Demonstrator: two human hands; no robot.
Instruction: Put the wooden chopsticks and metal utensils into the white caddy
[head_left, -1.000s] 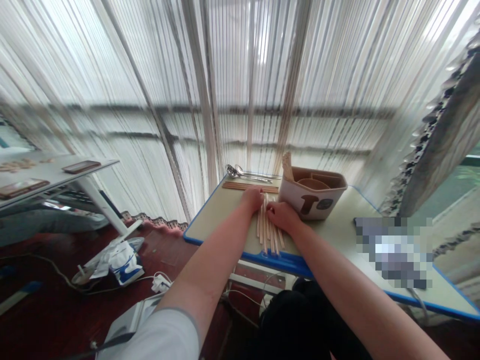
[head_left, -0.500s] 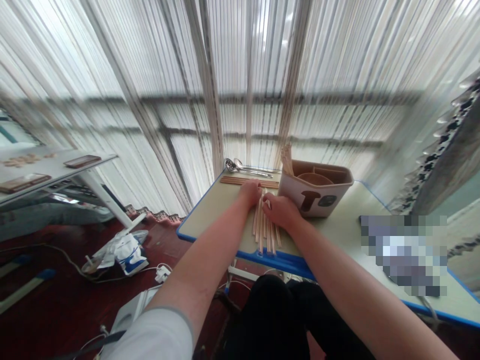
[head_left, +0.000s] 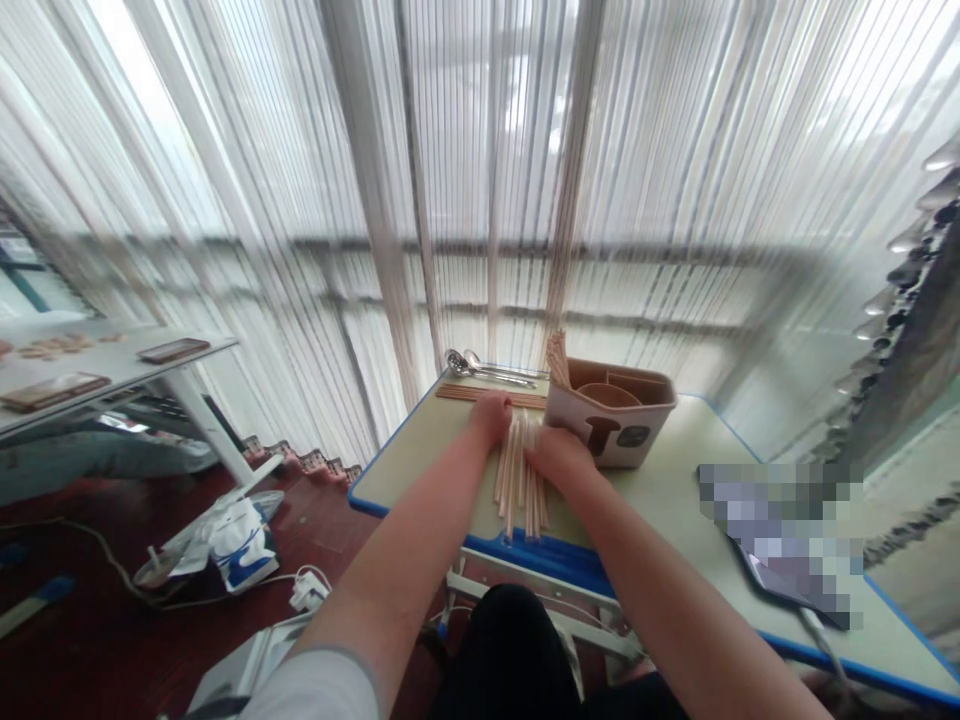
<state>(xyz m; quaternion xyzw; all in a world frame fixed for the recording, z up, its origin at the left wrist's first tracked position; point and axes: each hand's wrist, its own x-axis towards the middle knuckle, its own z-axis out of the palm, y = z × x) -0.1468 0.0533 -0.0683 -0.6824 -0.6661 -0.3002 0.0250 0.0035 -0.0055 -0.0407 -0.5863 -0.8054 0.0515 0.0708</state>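
Pale sticks (head_left: 519, 485) between left hand (head_left: 491, 415) and right hand (head_left: 564, 457).
Finger closure: cannot tell, both hands. Right: container (head_left: 574, 408), brown T-shaped mark (head_left: 602, 436).

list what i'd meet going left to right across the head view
Near brown tray, far brown tray, white-and-blue packet, left hand, light wooden sticks, right hand, divided container, pixelated flat object.

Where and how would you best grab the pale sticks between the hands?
Probably around the middle of the pale sticks, squeezing in from both sides: they're long, thin and fanned at the near end, with the left hand and right hand beside them.
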